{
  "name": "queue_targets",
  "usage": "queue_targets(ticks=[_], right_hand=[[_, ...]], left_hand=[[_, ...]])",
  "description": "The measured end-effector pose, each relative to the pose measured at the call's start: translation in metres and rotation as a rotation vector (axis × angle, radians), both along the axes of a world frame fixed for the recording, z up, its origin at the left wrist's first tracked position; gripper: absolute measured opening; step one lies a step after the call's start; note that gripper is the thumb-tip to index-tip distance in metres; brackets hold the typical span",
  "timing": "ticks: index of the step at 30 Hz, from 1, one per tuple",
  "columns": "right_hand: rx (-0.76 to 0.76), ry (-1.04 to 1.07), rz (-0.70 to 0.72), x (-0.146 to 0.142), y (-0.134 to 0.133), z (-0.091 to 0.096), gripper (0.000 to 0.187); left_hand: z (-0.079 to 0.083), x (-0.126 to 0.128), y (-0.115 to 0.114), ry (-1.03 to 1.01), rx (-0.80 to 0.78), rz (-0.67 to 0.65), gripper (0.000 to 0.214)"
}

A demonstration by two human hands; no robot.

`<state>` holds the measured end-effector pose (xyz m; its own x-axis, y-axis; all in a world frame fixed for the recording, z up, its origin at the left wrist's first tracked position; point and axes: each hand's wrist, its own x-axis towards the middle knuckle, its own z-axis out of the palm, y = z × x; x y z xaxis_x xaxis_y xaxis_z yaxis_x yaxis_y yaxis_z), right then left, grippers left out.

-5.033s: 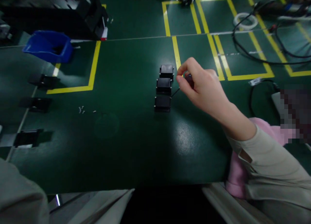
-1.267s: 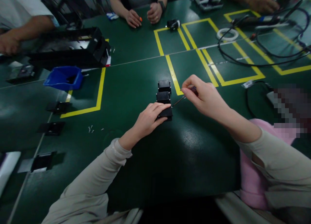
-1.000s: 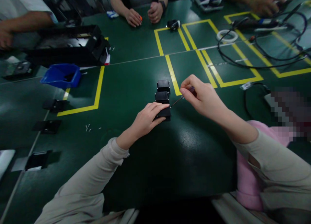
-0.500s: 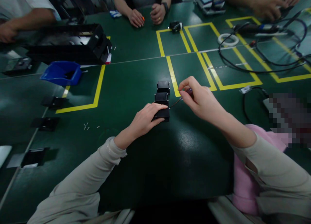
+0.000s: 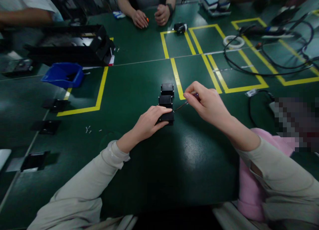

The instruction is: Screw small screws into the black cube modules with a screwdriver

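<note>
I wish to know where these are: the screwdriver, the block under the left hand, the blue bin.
Screwdriver (image 5: 181,106): head view, on its thin shaft.
Black block (image 5: 167,116) under the left hand (image 5: 149,121): head view, on its uncovered face.
Blue bin (image 5: 59,81): head view, on its near wall.

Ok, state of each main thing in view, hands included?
Left hand: holding the nearest black block
Right hand: closed on screwdriver
Screwdriver: slanted, tip at that block's right end
Other two black blocks: in a row beyond
Small screws: loose, scattered
Blue bin: open-topped, dark contents
White ring: lying flat
Black cable: loosely looped
</note>
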<state>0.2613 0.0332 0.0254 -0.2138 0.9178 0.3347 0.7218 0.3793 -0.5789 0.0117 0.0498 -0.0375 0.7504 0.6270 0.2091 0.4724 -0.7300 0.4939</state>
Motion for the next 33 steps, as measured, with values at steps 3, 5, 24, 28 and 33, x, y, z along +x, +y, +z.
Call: queue_targets(ticks=[3,5,24,28,33], right_hand=[[0.006,0.039,0.019,0.0007,0.0007,-0.0019,0.006],[-0.006,0.033,0.018,0.0008,0.0007,-0.0023,0.007],[0.002,-0.020,0.016,0.0055,0.0001,-0.0034,0.011],[0.006,-0.006,0.025,0.0054,0.0006,-0.0046,0.011],[-0.009,0.005,0.020,0.0050,0.0003,-0.0042,0.011]], left_hand=[[0.0000,0.0000,-0.0004,0.002,-0.002,0.003,0.039],[-0.0003,0.0000,-0.0006,0.001,0.000,0.005,0.040],[-0.0032,-0.0018,0.0028,-0.019,-0.010,0.015,0.040],[-0.0023,-0.0020,0.0032,-0.023,-0.011,0.011,0.040],[-0.0024,-0.0018,0.0031,-0.019,-0.005,0.006,0.040]])
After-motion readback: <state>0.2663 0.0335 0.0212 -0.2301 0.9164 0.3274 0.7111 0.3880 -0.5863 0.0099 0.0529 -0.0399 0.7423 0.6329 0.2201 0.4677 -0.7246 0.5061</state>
